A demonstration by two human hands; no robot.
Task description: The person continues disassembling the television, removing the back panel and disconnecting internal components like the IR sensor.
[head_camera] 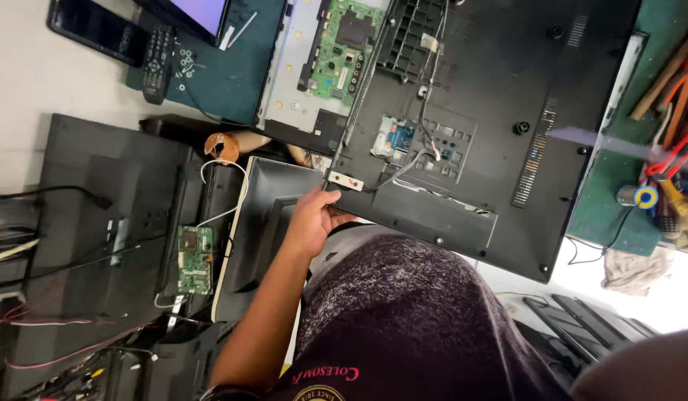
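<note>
Nearest to me is my own torso in a dark speckled shirt (pixel 403 312). From the lower left my left hand (pixel 312 219) reaches up, fingers curled closed around the near corner of the black TV back cover (pixel 507 111), thumb on top by a small white connector strip (pixel 344 180). My right hand I cannot find; a blurred limb sits at the lower right edge, so I cannot tell its state. The cover lies tilted over the green bench (pixel 604 208), with a small blue board (pixel 394 137) and loose wires inside it. Beyond it, a green circuit board (pixel 342 48) sits on the open chassis. Far left, a remote (pixel 158 63).
</note>
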